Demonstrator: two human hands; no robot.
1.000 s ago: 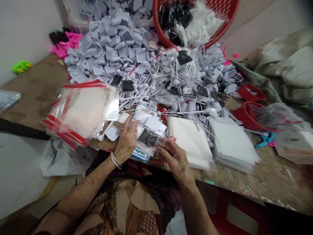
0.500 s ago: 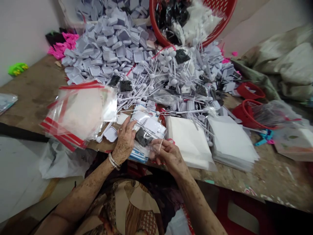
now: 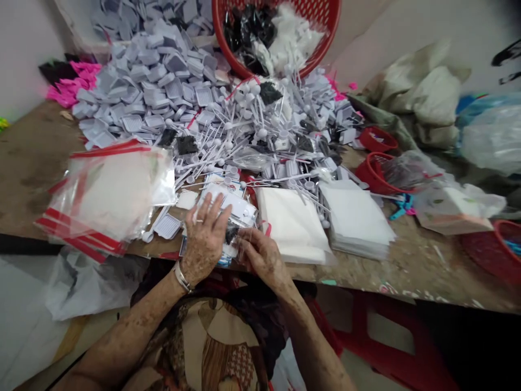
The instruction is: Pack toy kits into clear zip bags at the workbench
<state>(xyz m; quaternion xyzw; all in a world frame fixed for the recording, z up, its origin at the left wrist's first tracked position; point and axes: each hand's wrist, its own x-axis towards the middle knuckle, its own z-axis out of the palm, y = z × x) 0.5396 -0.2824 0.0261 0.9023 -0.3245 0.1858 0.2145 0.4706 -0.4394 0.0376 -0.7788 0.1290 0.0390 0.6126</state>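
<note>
My left hand [image 3: 204, 239] lies palm down with its fingers stretched over a small clear plastic bag [image 3: 244, 210] at the table's front edge. White flat pieces and a packet of dark material [image 3: 232, 231] show through the film. My right hand [image 3: 262, 256] pinches the near right end of this bag between thumb and fingers. Under the bag, blue-and-white printed cards [image 3: 225, 260] stick out. Just left of my left hand are a small white ridged tray [image 3: 167, 226] and a white scoop-like piece [image 3: 148, 235].
Red-edged clear bags [image 3: 109, 187] are stacked at left; two stacks of white sheets or bags [image 3: 288, 225] [image 3: 358, 212] stand at right. Behind rises a heap of white trays [image 3: 154, 81] and long-handled white pieces [image 3: 232, 130]. A red basket [image 3: 240, 69] leans at the back.
The view has swung to the right, so the table's contents sit further left. My left hand has moved from the bag's left side onto it; my right hand still pinches its end.
</note>
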